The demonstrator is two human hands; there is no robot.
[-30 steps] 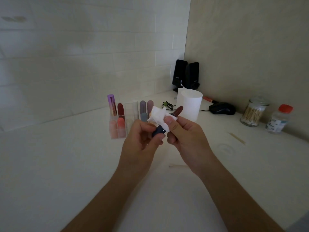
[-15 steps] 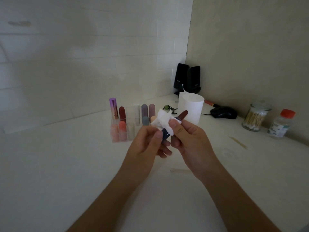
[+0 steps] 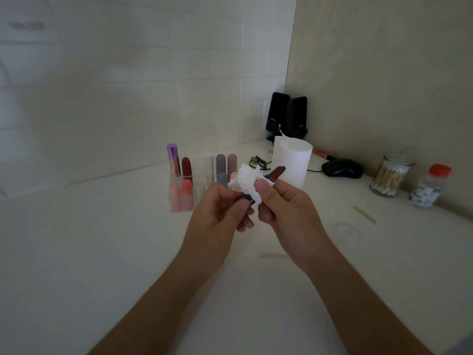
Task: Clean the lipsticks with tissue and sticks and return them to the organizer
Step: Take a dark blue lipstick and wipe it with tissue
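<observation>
Hardly anything has moved in the last second: both hands keep the same hold at the frame's centre, and the lipstick's tilt barely changes. My left hand [image 3: 220, 208] pinches the navy base of the lipstick [image 3: 277, 172] so the tube cannot turn. My right hand [image 3: 286, 213] curls round the tissue [image 3: 247, 181], thumb pressing it against the tube just below the dark red bullet. The bullet points up and right, bare, which I judge keeps it from smearing the paper. The organizer [image 3: 176, 201] stands just behind my hands on the desk [image 3: 102, 252], its other lipsticks upright and close for the return. A stick [image 3: 363, 213] lies unused at right.
</observation>
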